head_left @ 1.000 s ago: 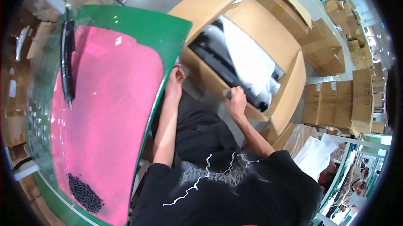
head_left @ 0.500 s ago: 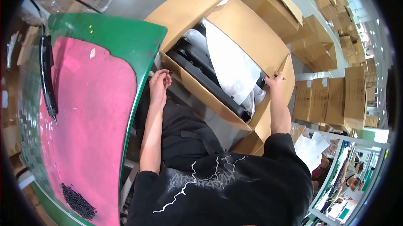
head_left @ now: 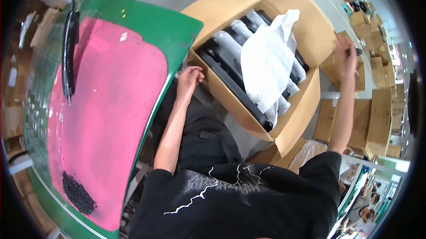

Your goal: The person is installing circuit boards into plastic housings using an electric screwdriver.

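Beside the near left corner of the open cardboard box is my left hand, its fingers curled. Whatever it may hold is hidden. My right hand is raised past the box's right flap, a little smeared by motion, with a small dark object at its fingers. Long black parts lie in rows inside the box, some wrapped in clear plastic. A crumpled white plastic sheet lies over them and rises at the far end.
To the left stands a green table with a pink mat. A black electric screwdriver hangs over the mat, and a pile of small black screws lies on it. More cardboard boxes stand to the right.
My right hand has left the box's right end and moved up and outward. The white sheet has shifted and bunched upward, uncovering more black parts. My left hand stays near the box corner.
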Motion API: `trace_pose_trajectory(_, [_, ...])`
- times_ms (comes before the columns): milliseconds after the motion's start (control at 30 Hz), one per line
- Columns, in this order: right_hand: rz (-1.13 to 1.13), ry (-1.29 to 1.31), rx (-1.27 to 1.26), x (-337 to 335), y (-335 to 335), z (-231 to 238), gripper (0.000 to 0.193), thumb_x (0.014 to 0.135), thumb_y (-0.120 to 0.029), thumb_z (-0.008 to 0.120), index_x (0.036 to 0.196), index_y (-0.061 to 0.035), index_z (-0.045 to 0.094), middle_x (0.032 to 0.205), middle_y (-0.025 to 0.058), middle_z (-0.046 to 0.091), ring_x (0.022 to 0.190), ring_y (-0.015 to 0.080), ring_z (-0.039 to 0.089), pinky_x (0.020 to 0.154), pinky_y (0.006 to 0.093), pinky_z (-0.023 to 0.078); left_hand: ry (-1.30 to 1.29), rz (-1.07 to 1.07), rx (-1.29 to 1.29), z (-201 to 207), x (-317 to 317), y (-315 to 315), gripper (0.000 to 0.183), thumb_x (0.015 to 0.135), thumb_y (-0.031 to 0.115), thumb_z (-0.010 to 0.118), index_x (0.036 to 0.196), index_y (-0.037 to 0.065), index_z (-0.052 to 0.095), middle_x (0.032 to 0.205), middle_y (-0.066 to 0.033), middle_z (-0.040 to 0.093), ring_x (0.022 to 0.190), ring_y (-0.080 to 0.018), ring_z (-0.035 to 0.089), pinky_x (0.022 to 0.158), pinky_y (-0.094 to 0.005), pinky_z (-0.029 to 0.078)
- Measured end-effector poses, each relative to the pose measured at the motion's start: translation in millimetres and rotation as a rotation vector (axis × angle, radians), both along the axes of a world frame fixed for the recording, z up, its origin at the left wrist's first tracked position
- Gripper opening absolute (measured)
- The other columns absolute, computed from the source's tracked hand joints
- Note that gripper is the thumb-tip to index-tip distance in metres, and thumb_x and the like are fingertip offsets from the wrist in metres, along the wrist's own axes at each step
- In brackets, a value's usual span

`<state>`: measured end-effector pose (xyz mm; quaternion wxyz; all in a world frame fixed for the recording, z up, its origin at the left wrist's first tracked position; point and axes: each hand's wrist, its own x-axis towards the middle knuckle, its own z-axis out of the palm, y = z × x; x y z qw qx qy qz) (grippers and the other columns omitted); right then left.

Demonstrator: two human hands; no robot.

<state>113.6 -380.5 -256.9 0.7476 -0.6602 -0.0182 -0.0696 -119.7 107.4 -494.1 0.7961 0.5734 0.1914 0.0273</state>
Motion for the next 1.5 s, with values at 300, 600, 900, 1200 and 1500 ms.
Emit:
trace_pose_trajectory(300, [1.124,0.267,-0.189,-237.4,276.9,-110.7,0.071,0.096,-0.052,0.049,0.148,-0.0084,0.027,0.151,0.0090,0.027,0.134,0.0225,0.035,0.105,0.0387,0.035,-0.203,-0.327,-0.424,92.0,-76.4,-59.6,0.023,0.093,0.003,0.060,0.115,-0.003,0.056,0.098,-0.0068,0.064,0.088,-0.0114,0.063,0.071,-0.0259,0.053])
trace_pose_trajectory(600, [0.607,0.204,-0.736,-154.9,228.9,-202.5,0.065,0.086,-0.026,0.072,0.136,-0.0024,0.037,0.122,0.0160,0.052,0.103,0.0246,0.051,0.091,0.0347,0.045,-0.260,0.092,0.069,187.7,-221.0,3.2,0.029,0.084,0.002,0.071,0.108,-0.003,0.056,0.094,-0.0097,0.061,0.089,-0.0168,0.060,0.081,-0.0278,0.048])
trace_pose_trajectory(900, [0.684,0.289,-1.143,-170.0,191.7,-252.7,0.048,0.084,-0.037,0.070,0.085,0.0107,0.060,0.070,0.0169,0.062,0.066,0.0175,0.054,0.062,0.0388,0.045,-0.015,1.833,0.947,245.1,-451.1,113.0,0.026,0.097,0.020,0.059,0.112,-0.001,0.057,0.100,-0.0109,0.061,0.086,-0.0166,0.056,0.078,-0.0329,0.049])
trace_pose_trajectory(1200, [0.379,0.436,-0.741,-137.9,165.7,-86.8,0.043,0.093,-0.034,0.064,0.095,0.0088,0.070,0.081,0.0068,0.069,0.068,0.0121,0.059,0.067,0.0286,0.049,0.703,1.755,1.300,182.7,-525.0,129.4,0.025,0.087,0.016,0.072,0.098,-0.003,0.059,0.083,-0.0051,0.059,0.074,-0.0129,0.052,0.067,-0.0263,0.045])
trace_pose_trajectory(1500, [0.054,0.166,-0.373,-160.4,188.0,82.2,0.057,0.091,-0.037,0.065,0.127,0.0059,0.055,0.124,0.0161,0.060,0.106,0.0244,0.061,0.092,0.0377,0.049,0.946,1.562,1.487,190.6,-511.1,136.6,0.032,0.085,0.019,0.071,0.110,0.003,0.060,0.103,-0.0121,0.057,0.093,-0.0252,0.052,0.086,-0.0352,0.042])
